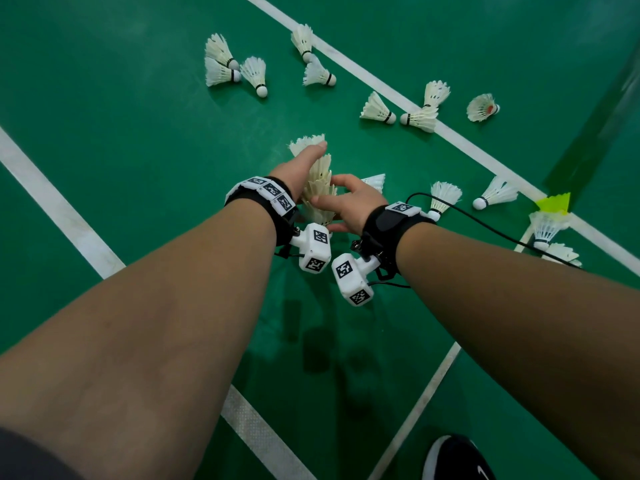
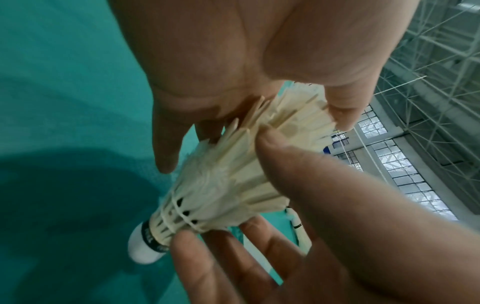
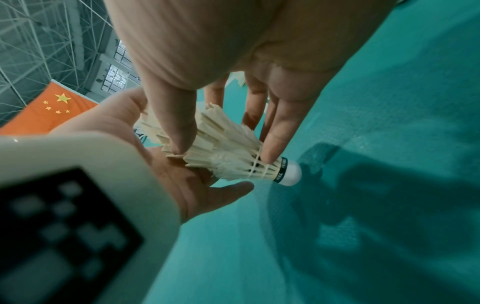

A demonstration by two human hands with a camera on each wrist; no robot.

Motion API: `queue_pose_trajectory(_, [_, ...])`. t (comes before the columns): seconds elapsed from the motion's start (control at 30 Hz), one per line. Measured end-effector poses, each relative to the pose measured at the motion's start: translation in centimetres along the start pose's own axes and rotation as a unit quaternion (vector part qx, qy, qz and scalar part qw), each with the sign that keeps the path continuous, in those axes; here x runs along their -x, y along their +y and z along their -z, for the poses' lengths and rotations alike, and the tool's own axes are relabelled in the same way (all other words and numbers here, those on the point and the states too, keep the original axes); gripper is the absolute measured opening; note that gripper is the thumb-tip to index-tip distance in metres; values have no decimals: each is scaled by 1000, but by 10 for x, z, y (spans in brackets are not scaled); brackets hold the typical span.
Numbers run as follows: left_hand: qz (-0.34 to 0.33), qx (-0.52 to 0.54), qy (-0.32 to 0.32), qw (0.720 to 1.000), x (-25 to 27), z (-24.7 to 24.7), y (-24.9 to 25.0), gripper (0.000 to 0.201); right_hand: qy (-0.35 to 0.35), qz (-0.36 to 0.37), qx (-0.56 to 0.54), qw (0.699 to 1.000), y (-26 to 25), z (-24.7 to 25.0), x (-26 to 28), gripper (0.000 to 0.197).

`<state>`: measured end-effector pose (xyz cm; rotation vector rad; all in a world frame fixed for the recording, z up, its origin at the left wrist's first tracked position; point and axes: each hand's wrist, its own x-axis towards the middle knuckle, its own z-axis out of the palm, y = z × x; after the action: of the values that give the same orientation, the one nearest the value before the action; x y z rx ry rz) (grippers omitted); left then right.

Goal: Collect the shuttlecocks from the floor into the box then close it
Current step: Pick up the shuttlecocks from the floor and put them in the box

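Note:
A nested stack of cream feather shuttlecocks [image 1: 320, 188] is held above the green floor between both hands. My left hand [image 1: 304, 164] holds it from the left, thumb against the feather rim. My right hand [image 1: 346, 202] pinches it from the right. In the left wrist view the stack [image 2: 228, 185] points its white cork [image 2: 142, 246] down-left. In the right wrist view the right thumb [image 3: 176, 123] presses on the feathers of the stack [image 3: 228, 158] and a finger touches near the cork [image 3: 292, 172]. No box shows in any view.
Several loose shuttlecocks lie on the floor: a group at the back left [image 1: 252, 74], some along the white line [image 1: 377, 110], others to the right [image 1: 495, 194]. A yellow-green one [image 1: 554, 202] lies far right. A black cable [image 1: 485, 223] trails right. My shoe [image 1: 457, 459] is at the bottom.

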<state>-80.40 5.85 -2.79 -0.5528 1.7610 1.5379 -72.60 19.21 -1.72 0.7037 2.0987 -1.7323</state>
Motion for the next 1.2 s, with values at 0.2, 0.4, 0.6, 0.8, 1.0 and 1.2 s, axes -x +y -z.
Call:
queue_pose_trajectory(0.2, [-12,-12,4,1000,18,0,0,122,-11,-45,-58,997,5,-8,-9,78])
queue_pose_trajectory(0.4, [-23,15,41,999,-5,10,-13,131,130,-41,74,988,0,7,-22,6])
queue_pose_trajectory(0.6, [-24,24,25,999,-5,10,-14,140,196,-36,179,963,14,36,-36,17])
queue_pose_trajectory(0.8, [-45,6,43,998,-16,11,-15,146,85,-60,174,979,16,29,-49,42])
queue_pose_trajectory(1.0, [-57,-64,81,993,12,8,-11,136,137,-38,110,984,10,15,-45,32])
queue_pose_trajectory(1.2, [9,-129,78,989,89,-3,-65,115,118,-106,105,982,25,19,43,28])
